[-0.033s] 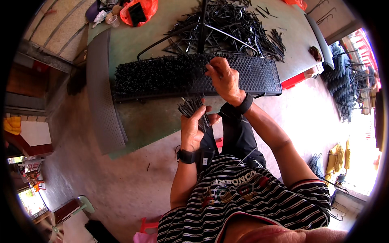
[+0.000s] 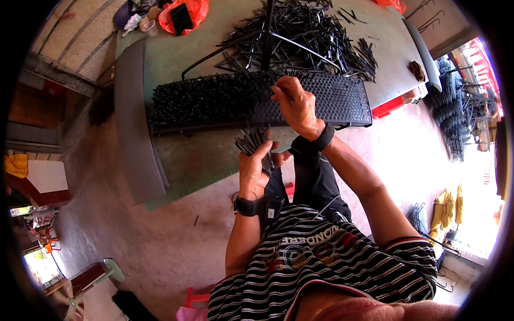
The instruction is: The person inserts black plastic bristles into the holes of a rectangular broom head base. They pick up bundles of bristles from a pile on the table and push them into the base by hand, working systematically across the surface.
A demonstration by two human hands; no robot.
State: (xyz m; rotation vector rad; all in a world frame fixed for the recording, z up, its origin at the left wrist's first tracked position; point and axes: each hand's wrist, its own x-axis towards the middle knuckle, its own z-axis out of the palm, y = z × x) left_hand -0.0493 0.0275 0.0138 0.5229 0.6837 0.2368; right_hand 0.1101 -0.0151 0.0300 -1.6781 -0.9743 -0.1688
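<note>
A long black perforated panel (image 2: 341,97) lies along the near side of the table, with rows of holes showing on its right part. Dense black bristle-like tufts (image 2: 202,99) cover its left and middle. My right hand (image 2: 301,111) is over the panel where tufts meet bare holes, thumb and fingertips pinched together; whatever is between them is too small to make out. Nearer to me, just off the panel's front edge, my left hand (image 2: 255,172) is closed around a bundle of thin black strips (image 2: 249,141), their ends fanning up and left.
A heap of loose black strips (image 2: 300,45) lies on the green table (image 2: 214,155) behind the panel. A black metal frame (image 2: 266,40) rises between them. Grey perforated sheets (image 2: 131,123) hang over the left edge. An orange bag (image 2: 199,12) with a dark phone-like object sits at the back left.
</note>
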